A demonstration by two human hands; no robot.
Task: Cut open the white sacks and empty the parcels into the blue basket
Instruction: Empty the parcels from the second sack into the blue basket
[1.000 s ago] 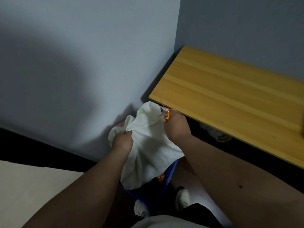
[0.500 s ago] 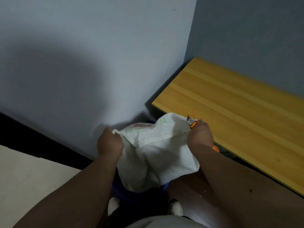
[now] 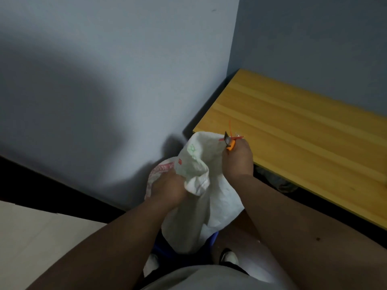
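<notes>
Wooden tabletop [image 3: 303, 143] beside held sack [image 3: 211, 206]

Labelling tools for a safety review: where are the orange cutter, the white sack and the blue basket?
orange cutter [image 3: 231, 146]: head view, orange body above the fist.
white sack [image 3: 222, 197]: head view, hanging cloth.
blue basket [image 3: 212, 239]: head view, rim below the sack.

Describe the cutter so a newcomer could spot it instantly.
Start at the yellow wooden tabletop on the right and go to its near left corner. There the right hand grips the top edge of the white sack, and the cutter sticks up from that fist. It is the only orange thing with a short grey blade.
</notes>
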